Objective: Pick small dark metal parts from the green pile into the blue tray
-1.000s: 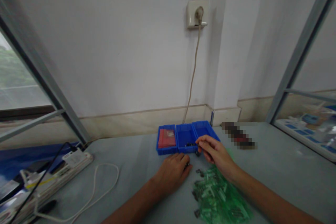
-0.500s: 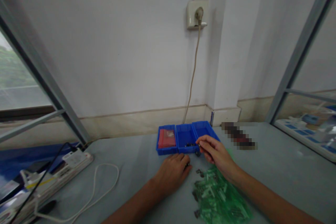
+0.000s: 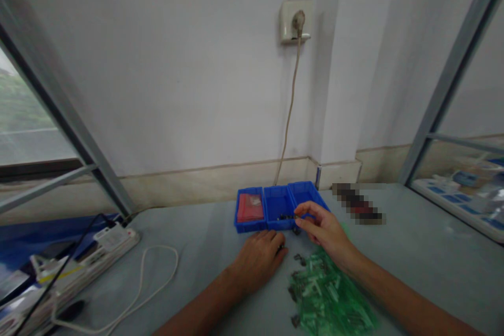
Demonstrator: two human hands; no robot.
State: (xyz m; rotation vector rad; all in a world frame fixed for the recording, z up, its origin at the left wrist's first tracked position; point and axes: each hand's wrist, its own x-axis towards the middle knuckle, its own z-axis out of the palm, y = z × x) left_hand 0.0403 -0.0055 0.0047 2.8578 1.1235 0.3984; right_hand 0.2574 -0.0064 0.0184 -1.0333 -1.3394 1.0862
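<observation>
My left hand rests on the table before the blue bins, its fingers curled round a small dark part. Thumb and forefinger of my right hand are slightly apart at the front of the middle blue bin, with nothing clearly visible between them. Several small dark pieces lie in that bin. The left blue bin holds red packets. Part of the right blue bin is hidden by my right hand. Below my right hand lies a green plastic bag with clear pieces, and small dark parts lie beside it.
A white power strip and a white cable lie on the left. Pixelated dark object at the back right. A white tray with items stands at far right, beyond a metal frame.
The thumb and forefinger of my right hand have parted over the front of the middle bin. My left hand has stayed in place.
</observation>
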